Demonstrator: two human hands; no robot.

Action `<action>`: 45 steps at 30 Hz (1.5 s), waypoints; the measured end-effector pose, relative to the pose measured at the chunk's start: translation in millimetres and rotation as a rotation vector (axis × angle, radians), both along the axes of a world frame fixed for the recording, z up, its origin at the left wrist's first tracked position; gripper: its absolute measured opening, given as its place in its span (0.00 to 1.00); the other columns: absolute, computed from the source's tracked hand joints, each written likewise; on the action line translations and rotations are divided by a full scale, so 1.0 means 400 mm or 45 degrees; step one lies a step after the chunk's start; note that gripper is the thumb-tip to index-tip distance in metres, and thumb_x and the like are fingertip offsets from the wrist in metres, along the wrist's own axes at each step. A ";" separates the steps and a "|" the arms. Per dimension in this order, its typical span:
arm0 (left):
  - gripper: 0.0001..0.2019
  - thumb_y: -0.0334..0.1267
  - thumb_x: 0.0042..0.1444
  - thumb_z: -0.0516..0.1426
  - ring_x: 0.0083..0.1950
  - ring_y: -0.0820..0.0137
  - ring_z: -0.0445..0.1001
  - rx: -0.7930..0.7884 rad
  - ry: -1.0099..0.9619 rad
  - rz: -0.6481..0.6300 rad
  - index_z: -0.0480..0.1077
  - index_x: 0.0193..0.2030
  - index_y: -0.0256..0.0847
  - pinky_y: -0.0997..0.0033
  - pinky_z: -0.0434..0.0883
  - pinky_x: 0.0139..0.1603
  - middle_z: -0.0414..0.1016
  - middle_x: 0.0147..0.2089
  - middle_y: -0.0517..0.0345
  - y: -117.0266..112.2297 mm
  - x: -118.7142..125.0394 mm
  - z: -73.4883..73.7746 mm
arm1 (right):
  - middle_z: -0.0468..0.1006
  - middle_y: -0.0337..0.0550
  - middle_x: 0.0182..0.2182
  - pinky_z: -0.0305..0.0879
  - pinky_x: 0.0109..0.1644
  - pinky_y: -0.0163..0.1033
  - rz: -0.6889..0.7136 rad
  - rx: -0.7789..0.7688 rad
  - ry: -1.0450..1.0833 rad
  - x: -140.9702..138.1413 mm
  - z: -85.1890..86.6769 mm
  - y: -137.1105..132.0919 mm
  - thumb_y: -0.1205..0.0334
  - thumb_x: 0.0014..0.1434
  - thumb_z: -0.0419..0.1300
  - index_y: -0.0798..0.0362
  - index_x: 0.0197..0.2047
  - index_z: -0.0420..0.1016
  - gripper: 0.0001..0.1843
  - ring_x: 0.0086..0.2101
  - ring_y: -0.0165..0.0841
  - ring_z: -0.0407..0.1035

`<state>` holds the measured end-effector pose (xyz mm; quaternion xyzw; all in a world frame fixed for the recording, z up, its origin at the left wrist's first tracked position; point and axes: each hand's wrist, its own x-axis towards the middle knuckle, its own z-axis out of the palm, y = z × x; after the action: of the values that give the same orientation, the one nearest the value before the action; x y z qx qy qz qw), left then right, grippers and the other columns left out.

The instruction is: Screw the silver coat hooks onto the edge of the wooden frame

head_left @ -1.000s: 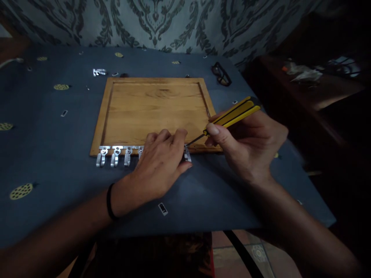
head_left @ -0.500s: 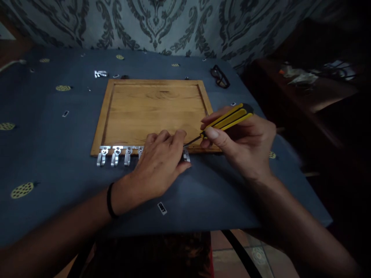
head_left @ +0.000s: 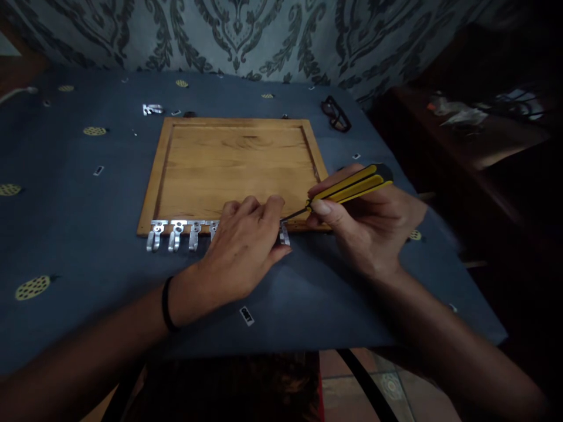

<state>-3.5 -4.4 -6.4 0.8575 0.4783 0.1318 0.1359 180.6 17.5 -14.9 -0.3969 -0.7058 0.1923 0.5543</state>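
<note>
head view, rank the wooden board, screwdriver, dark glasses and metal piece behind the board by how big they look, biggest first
1. wooden board
2. screwdriver, though nearer the camera than the glasses
3. dark glasses
4. metal piece

the head camera looks forward and down from above the near side of the table (head_left: 109,234); range is close, with the wooden board (head_left: 237,167) central and the patterned backdrop (head_left: 246,35) across the top.
</note>
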 end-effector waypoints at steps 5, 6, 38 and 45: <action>0.21 0.39 0.61 0.64 0.56 0.54 0.71 -0.022 -0.006 -0.020 0.62 0.57 0.37 0.53 0.66 0.56 0.78 0.52 0.47 0.000 -0.001 0.003 | 0.79 0.36 0.31 0.67 0.20 0.35 -0.150 0.124 0.227 -0.017 0.004 -0.011 0.51 0.62 0.67 0.44 0.38 0.83 0.08 0.21 0.27 0.71; 0.21 0.39 0.61 0.64 0.56 0.54 0.71 -0.022 -0.006 -0.022 0.62 0.56 0.37 0.53 0.66 0.56 0.78 0.52 0.48 0.000 -0.002 0.002 | 0.79 0.36 0.31 0.67 0.20 0.35 -0.177 0.137 0.263 -0.019 0.009 -0.013 0.51 0.62 0.66 0.44 0.38 0.83 0.08 0.21 0.27 0.72; 0.22 0.40 0.61 0.65 0.54 0.55 0.72 0.056 -0.012 -0.009 0.62 0.56 0.38 0.54 0.67 0.53 0.78 0.47 0.51 0.001 0.001 -0.012 | 0.78 0.38 0.28 0.69 0.28 0.39 0.045 -0.155 -0.128 0.010 0.034 -0.003 0.53 0.58 0.70 0.45 0.32 0.80 0.07 0.27 0.32 0.73; 0.23 0.40 0.60 0.65 0.55 0.53 0.71 0.028 0.006 0.001 0.62 0.57 0.37 0.53 0.66 0.55 0.78 0.49 0.49 0.001 0.001 -0.007 | 0.75 0.36 0.25 0.65 0.26 0.38 -0.213 0.126 -0.123 -0.012 -0.003 -0.006 0.52 0.61 0.67 0.46 0.32 0.79 0.09 0.24 0.30 0.69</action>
<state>-3.1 -3.8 -9.3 0.8592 0.4774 0.1350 0.1252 175.8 15.1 -16.2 -0.4354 -0.7048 0.0908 0.5527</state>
